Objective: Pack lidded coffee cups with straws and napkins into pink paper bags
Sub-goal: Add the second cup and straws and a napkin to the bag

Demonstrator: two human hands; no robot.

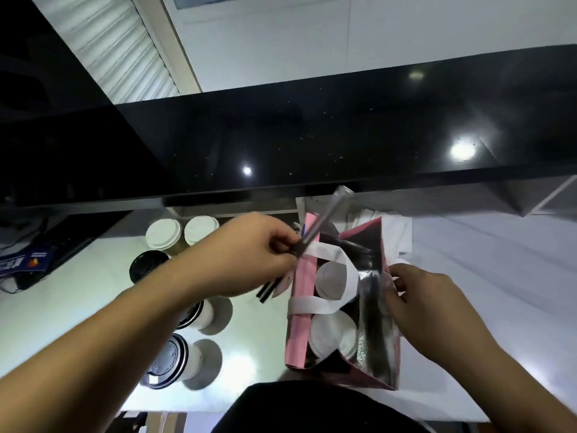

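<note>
An open pink paper bag (298, 332) with white handles stands on the white counter (62, 307). Two white-lidded cups sit inside it, one far (331, 281) and one near (332, 334). My left hand (249, 254) is shut on wrapped dark straws (324, 218), held slanted over the bag's left rim, their lower ends sticking out below the hand. At the bag's right wall, my right hand (427, 304) pinches the rim and holds the bag open.
Left of the bag stand more cups: two white-lidded ones (164, 234) at the back and black-lidded ones (146, 265) nearer, partly under my left forearm. A raised black glossy counter (312, 135) runs across behind. White napkins or paper (396, 235) lie behind the bag.
</note>
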